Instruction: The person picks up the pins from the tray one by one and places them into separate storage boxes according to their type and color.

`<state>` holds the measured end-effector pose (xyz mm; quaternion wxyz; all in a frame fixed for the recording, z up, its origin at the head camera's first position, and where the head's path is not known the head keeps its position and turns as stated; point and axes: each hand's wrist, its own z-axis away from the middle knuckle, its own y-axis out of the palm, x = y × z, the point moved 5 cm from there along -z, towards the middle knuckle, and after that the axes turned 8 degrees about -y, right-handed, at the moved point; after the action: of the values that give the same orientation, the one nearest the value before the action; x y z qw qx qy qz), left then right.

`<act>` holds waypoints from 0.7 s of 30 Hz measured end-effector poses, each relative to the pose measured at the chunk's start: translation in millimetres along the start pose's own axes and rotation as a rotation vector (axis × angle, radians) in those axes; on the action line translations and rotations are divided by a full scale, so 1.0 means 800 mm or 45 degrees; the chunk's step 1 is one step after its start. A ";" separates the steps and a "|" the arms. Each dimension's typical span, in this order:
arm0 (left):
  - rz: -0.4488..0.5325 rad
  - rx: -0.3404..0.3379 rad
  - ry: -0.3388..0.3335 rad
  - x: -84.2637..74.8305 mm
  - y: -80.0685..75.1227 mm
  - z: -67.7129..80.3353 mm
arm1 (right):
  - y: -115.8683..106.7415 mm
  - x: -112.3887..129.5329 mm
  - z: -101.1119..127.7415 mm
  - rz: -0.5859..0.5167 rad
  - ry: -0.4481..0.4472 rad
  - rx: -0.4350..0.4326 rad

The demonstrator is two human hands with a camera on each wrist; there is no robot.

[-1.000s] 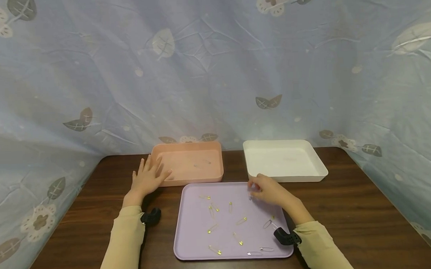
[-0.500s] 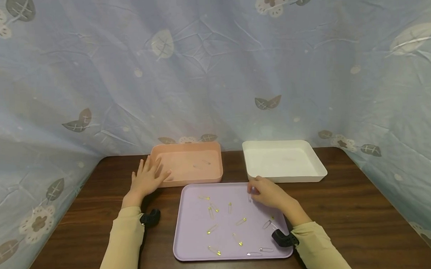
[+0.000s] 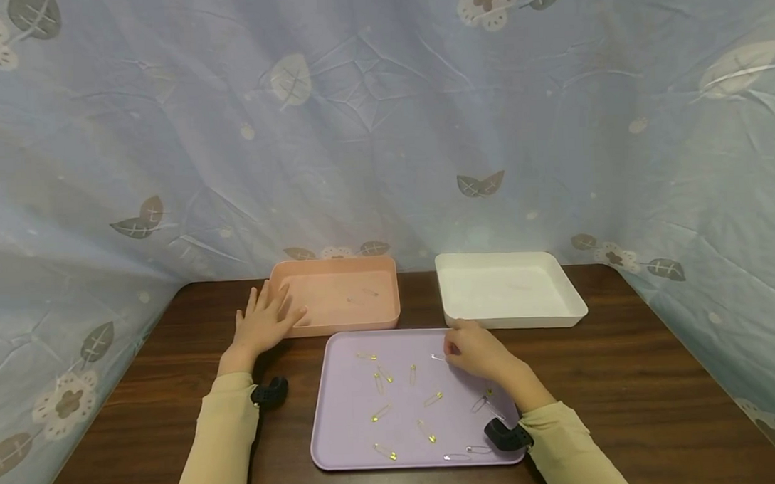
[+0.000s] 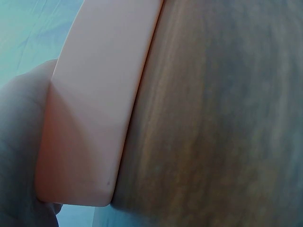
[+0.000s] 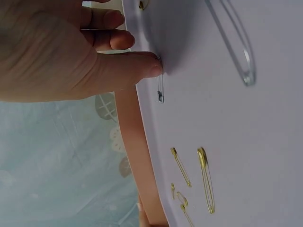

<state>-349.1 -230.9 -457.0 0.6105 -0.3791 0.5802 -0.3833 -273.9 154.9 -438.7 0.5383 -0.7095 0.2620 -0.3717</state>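
Note:
My right hand (image 3: 477, 349) is over the far right part of the lilac tray (image 3: 348, 400), thumb and forefinger pinching one end of a silver safety pin (image 5: 160, 92). The pin's clasp end sticks out past the thumb, toward the left in the head view. Spread over the near left corner of the peach tray (image 3: 336, 328), my left hand (image 3: 262, 326) rests with straight fingers at the rim. Several gold safety pins (image 3: 385, 451) lie on the lilac tray. More silver pins (image 3: 457, 457) lie at its near right, partly behind the right wrist camera.
Two silver pins (image 3: 370, 292) lie in the peach tray. A white tray (image 3: 515, 322) stands at the back right, just beyond my right hand. All of it is on a dark wooden table (image 3: 649, 382), with a patterned blue cloth (image 3: 383, 128) hanging behind.
The silver pin in my right fingers has swung from hanging toward me to pointing left, and the hand has dropped slightly nearer the lilac tray. My left hand stays in place.

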 end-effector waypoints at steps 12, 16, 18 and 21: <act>-0.006 0.012 0.005 -0.003 -0.003 0.000 | 0.002 0.002 0.000 0.027 0.029 0.055; -0.012 0.011 0.002 -0.002 -0.003 0.000 | 0.000 0.006 -0.001 0.090 -0.022 0.040; -0.010 0.013 -0.001 -0.002 -0.002 0.001 | -0.001 0.009 -0.001 0.136 -0.057 0.021; -0.004 0.015 -0.001 -0.002 0.000 0.002 | 0.001 0.012 0.000 0.191 -0.083 0.007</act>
<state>-347.9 -229.9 -456.1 0.6123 -0.3766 0.5770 -0.3877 -268.4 147.0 -436.8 0.5747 -0.6982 0.2957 -0.3079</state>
